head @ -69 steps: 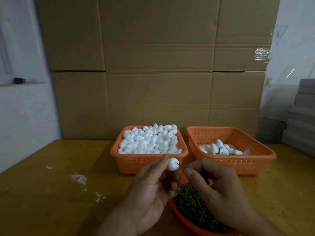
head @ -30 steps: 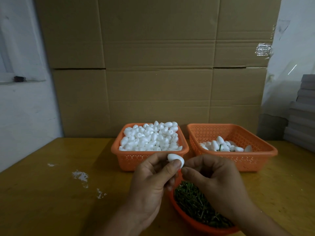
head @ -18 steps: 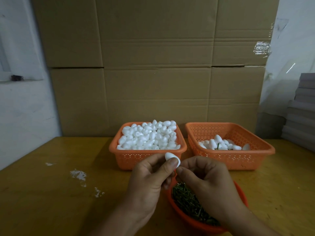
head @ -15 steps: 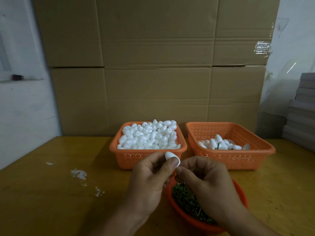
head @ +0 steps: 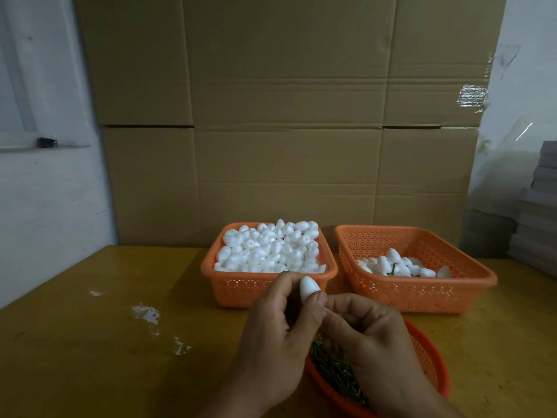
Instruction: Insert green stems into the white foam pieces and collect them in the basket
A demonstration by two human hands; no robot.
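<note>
Cardboard wall (head: 286,116) fills the background at 12 o'clock; pale wall at 9 o'clock, grey stack (head: 539,212) at 3 o'clock. Yellow desk (head: 90,342) carries everything, with white crumbs (head: 146,313) at 9 o'clock of the hands. Left basket (head: 229,292), 12 o'clock, heaped with bare foam pieces; right basket (head: 422,294), 1 o'clock, holds a few finished ones, sparse. Round tray (head: 434,369) of green stems (head: 334,366) sits at 5 o'clock, under the right hand. Left hand (head: 271,342) pinches one foam egg (head: 308,287) between thumb and fingers, long axis near upright, narrow end up. Right hand (head: 370,336) curled, fingertips touching the egg's lower end; whether it holds a stem cannot be told, none visible. Judgement: insertion is at or near seating; collecting basket lies toward 1 o'clock, nearer the right hand.
</note>
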